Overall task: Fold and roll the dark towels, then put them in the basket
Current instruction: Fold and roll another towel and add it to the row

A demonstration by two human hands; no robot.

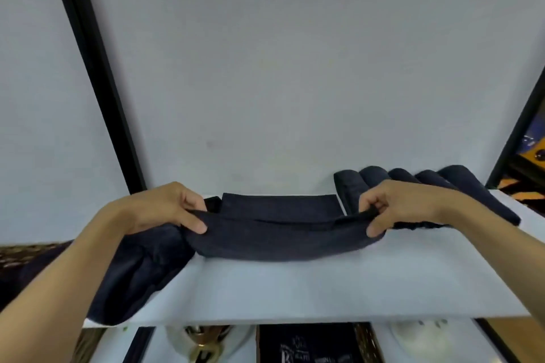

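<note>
A dark navy towel [280,233] lies across the white table [295,289], folded over with its far edge flat near the wall. My left hand [168,209] pinches its left end between thumb and fingers. At the towel's right end my right hand [395,206] pinches the fabric the same way. The stretch between the hands sags a little and looks lifted off the table. Several rolled dark towels [413,186] lie side by side at the back right. No basket shows in this view.
A heap of loose dark towels [138,274] hangs over the table's left front edge under my left forearm. A pale wall with a black post [97,82] stands close behind. Below the front edge are floor items, among them a dark sign [306,345].
</note>
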